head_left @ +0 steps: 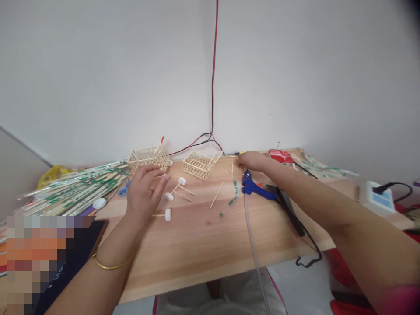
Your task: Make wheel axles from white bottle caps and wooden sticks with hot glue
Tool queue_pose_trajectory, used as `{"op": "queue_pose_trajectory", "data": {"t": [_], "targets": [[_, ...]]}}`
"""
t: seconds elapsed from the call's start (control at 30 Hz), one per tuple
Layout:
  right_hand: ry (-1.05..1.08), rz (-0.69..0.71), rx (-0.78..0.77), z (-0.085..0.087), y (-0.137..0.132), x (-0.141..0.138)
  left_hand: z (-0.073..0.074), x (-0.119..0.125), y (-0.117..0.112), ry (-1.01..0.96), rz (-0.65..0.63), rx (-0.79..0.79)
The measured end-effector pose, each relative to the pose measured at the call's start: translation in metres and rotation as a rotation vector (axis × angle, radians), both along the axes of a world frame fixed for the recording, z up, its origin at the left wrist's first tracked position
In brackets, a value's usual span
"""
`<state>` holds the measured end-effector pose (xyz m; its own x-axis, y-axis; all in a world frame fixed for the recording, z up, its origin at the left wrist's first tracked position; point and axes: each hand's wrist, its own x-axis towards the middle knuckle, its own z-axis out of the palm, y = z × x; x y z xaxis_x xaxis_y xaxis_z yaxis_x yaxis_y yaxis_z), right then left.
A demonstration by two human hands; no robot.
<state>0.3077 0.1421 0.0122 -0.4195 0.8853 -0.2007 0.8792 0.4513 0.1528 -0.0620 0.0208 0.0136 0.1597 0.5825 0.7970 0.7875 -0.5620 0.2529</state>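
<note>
My left hand (144, 188) hovers with its fingers apart, holding nothing, in front of a small crate-like frame of wooden sticks (147, 158). White wheels joined by sticks (177, 188) lie to its right, and another white wheel on a stick (168, 214) lies below it. My right hand (251, 161) reaches to the table's back edge, fingers curled down; what they grip, if anything, is hidden. Beside those fingers lies a thin wooden stick (232, 169). A blue glue gun (254, 186) is just below that hand. A second stick frame (198, 166) stands between my hands.
Bundled sticks in plastic wrap (82, 186) cover the left side, with blue caps (122, 191) nearby. A loose stick (216, 195) and a green wrapper strip (234, 193) lie mid-table. A white power strip (380, 197) sits at right. Red-black wires (213, 87) hang down the wall.
</note>
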Motion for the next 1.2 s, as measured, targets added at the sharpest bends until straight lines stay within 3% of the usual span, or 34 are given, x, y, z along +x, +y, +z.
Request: {"op": "queue_pose_trajectory", "data": {"t": [0.13,0.3,0.6,0.77,0.9,1.03,1.13,1.2], "targets": [[-0.034,0.029,0.018,-0.002,0.006,-0.001,-0.003,-0.001,0.002,-0.010,0.003,-0.018],[-0.056,-0.031,0.114,0.001,0.025,-0.006,-0.003,-0.001,0.001,-0.009,0.000,-0.025],[-0.108,-0.140,0.124,-0.017,0.043,-0.028,0.000,-0.001,0.000,-0.014,0.026,-0.058],[-0.053,-0.129,0.099,-0.009,0.043,-0.032,0.000,-0.001,0.000,-0.020,0.019,-0.056],[0.070,-0.113,0.162,0.006,0.021,-0.027,0.002,-0.001,-0.001,-0.027,0.028,-0.038],[0.243,-0.110,0.181,0.015,-0.026,-0.026,0.005,0.000,-0.004,-0.074,0.050,0.017],[0.701,-0.036,0.084,0.016,-0.070,-0.043,0.006,0.005,-0.011,-0.119,0.069,0.023],[0.843,0.047,0.048,0.014,-0.096,-0.063,0.004,0.014,-0.019,-0.077,0.021,-0.019]]}}
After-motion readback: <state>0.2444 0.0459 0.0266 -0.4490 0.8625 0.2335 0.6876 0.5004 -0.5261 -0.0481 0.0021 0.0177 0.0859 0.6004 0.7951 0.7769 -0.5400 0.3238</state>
